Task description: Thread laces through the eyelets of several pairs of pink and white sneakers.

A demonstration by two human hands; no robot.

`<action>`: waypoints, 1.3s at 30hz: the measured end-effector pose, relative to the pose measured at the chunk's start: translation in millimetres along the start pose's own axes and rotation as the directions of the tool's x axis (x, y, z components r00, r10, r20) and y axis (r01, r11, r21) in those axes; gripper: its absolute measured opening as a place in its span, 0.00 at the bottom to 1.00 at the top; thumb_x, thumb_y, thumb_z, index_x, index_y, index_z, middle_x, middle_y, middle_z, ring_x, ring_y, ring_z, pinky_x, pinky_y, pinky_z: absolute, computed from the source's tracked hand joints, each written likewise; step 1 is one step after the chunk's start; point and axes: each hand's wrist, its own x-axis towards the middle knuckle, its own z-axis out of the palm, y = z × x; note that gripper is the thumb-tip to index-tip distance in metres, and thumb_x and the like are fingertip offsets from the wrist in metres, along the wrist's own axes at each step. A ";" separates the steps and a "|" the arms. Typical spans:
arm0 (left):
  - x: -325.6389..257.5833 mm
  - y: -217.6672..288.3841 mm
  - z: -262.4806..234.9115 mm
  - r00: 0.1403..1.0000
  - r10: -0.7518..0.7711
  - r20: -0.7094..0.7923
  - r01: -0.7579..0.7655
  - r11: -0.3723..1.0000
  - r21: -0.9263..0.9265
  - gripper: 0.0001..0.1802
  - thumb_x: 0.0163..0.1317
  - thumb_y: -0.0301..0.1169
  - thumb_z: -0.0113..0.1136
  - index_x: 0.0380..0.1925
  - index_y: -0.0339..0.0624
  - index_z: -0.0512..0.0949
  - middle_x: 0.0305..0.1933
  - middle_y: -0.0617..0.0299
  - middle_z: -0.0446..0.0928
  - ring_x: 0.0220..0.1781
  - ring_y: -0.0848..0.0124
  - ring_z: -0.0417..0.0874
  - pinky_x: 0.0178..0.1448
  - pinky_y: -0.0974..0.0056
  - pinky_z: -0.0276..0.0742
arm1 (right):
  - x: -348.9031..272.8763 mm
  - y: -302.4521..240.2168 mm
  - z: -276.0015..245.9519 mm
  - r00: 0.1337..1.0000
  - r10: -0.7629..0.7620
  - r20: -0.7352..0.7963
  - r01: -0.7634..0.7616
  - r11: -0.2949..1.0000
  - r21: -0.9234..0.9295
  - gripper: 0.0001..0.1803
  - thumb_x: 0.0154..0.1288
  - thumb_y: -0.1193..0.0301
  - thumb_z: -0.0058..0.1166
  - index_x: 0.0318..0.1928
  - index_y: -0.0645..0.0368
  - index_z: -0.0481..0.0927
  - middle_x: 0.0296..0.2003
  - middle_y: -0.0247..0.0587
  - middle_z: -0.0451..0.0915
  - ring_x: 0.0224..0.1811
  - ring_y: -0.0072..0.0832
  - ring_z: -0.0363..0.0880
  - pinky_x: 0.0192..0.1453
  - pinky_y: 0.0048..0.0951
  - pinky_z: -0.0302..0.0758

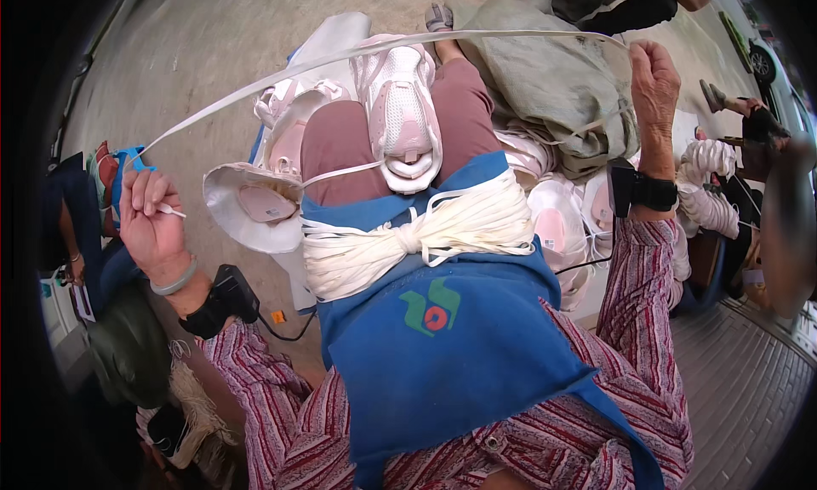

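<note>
A long white shoelace stretches in an arch between my two raised hands. My left hand is closed around one end, and the lace's tip sticks out between its fingers. At the far right, the fingers of my right hand pinch the other end. Between my knees sits a white and pink sneaker, its toe pointing away from me; no lace shows across its middle. A thick bundle of white laces, gathered at its middle, lies across my lap on the blue apron.
Several more pale pink shoe parts lie left of my knees, others to the right. A grey-green sack slumps beyond my right knee. Bundled laces hang at the right. Other people sit nearby at both sides.
</note>
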 end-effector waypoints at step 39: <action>11.2 -187.5 54.1 0.983 -0.073 -0.169 0.179 0.174 0.968 0.13 0.65 0.30 0.55 0.45 0.34 0.77 0.32 0.68 0.72 0.30 0.78 0.70 0.34 0.71 0.68 | -138.2 -114.4 79.8 0.535 -0.402 0.743 -0.083 0.850 0.520 0.08 0.56 0.76 0.50 0.37 0.63 0.76 0.31 0.51 0.77 0.33 0.48 0.78 0.39 0.40 0.74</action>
